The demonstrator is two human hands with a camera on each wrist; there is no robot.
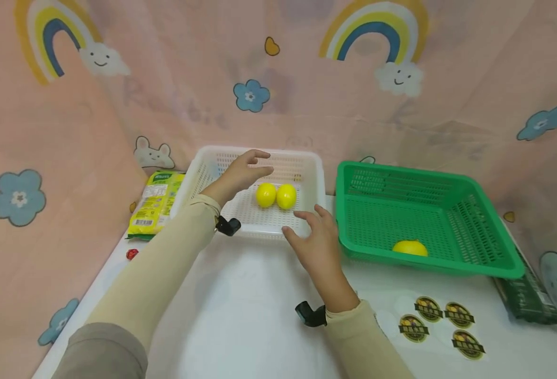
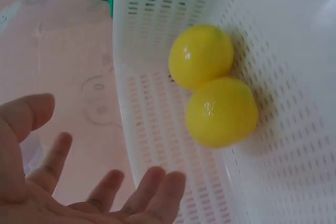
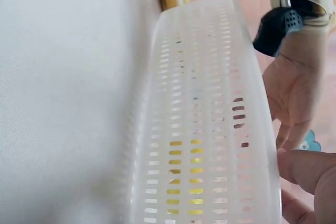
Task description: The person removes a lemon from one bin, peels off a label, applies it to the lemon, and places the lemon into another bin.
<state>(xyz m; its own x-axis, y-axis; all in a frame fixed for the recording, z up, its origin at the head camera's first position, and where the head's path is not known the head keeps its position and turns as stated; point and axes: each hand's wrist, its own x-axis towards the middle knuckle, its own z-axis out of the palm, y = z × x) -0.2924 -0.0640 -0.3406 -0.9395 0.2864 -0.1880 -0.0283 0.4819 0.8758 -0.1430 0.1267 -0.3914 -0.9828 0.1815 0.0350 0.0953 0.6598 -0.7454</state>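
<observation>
Two yellow lemons (image 1: 276, 196) lie side by side in the white plastic basket (image 1: 255, 227). Over the basket's left part reaches my left hand (image 1: 241, 172), fingers spread and holding nothing. In the left wrist view the lemons (image 2: 220, 111) sit apart from that hand (image 2: 89, 182). My right hand (image 1: 320, 242) is at the basket's front right corner, its thumb and fingers parted with nothing between them. The right wrist view has its thumb (image 3: 304, 169) right at the basket rim. Another lemon (image 1: 410, 248) rests in the green basket (image 1: 416, 216) on the right, partly hidden by the front rim.
A yellow packet (image 1: 157, 202) leans left of the white basket, with a small red item (image 1: 132, 254) in front. Several round black-and-gold stickers (image 1: 413, 328) lie at front right. A dark green packet (image 1: 529, 295) lies beyond the green basket. A patterned pink cloth (image 1: 288, 116) hangs behind.
</observation>
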